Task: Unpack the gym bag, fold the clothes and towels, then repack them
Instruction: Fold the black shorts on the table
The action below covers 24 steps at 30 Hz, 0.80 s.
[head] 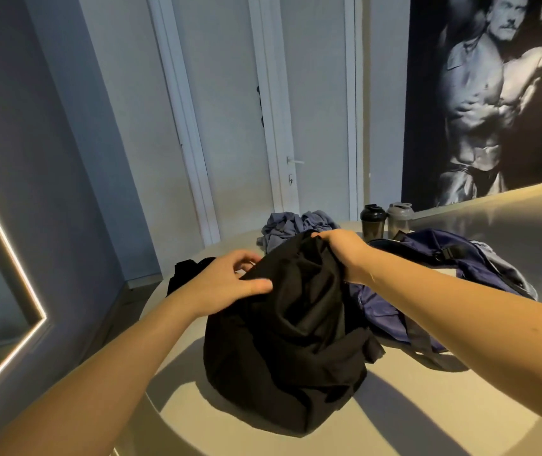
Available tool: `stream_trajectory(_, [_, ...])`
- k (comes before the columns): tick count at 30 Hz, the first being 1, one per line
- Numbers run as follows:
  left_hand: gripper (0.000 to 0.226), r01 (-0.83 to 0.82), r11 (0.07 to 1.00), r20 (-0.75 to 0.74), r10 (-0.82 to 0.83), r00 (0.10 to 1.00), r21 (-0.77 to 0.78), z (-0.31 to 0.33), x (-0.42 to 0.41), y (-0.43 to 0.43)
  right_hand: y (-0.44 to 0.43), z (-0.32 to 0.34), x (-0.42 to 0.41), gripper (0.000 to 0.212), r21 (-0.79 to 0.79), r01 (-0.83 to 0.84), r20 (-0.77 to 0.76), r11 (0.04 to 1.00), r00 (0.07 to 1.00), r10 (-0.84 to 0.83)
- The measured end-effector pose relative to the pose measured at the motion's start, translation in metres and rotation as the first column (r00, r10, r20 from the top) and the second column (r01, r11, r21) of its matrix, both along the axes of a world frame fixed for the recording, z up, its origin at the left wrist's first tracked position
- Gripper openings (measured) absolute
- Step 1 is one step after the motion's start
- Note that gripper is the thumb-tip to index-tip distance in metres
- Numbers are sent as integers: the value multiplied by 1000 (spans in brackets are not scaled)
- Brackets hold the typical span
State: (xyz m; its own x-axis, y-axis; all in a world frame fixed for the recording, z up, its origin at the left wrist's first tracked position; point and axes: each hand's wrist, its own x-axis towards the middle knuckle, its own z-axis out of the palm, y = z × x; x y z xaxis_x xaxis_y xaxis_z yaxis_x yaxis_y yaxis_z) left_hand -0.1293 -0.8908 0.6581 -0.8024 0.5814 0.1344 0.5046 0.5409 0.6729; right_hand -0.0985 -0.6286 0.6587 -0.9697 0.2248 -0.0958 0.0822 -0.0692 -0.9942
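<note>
I'm gripping the black garment (292,324) up top in my right hand (342,250), pinching its edge with my left hand (227,284); the gym bag (477,268) is lying right of my right hand.

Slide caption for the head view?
Crumpled black garment gripped by left hand and right hand beside the navy gym bag.

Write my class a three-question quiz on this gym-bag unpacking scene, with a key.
1. True or false: the left hand and right hand both grip the black garment.
2. How many shaker bottles stand on the table? A one, B two, C three.
3. Fill in: the navy bag lies on the person's ____ side.
Key: 1 true; 2 B; 3 right.
</note>
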Motion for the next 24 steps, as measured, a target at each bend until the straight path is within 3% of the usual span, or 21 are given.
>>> stream_trajectory(3, [14,-30,999,-159,31,987,12,-4,4,6,8,-8,-3,22,16,29,57,999,998,-29])
stream_trajectory(7, [44,-167,971,-139,192,971,174,4,8,18,-2,0,4,24,224,91,-126,970,990,-64])
stream_trajectory(9, [51,-169,964,-94,191,977,208,10,10,27,-15,6,14,32,334,-7,-227,943,970,88])
stream_trajectory(12, [38,-161,960,-33,173,984,231,15,15,38,-29,11,23,37,705,-179,-124,687,922,368])
stream_trajectory(14, [30,-181,960,-38,193,980,216,12,12,36,-26,6,18,11,814,-116,-102,569,936,338])
stream_trajectory(17, [27,-127,988,4,127,992,83,-4,-2,15,-8,-3,14,7,809,-92,-86,581,959,271])
stream_trajectory(20, [61,-24,980,85,41,996,-195,-38,-12,-10,18,-20,5,13,770,28,-106,637,991,85])
stream_trajectory(22, [75,4,952,128,37,991,-306,-71,-18,-25,35,-32,-1,15,822,101,-77,561,995,-65])
stream_trajectory(24, [70,-9,960,202,68,977,-279,-102,-21,-36,44,-41,-2,20,911,62,4,408,987,-158])
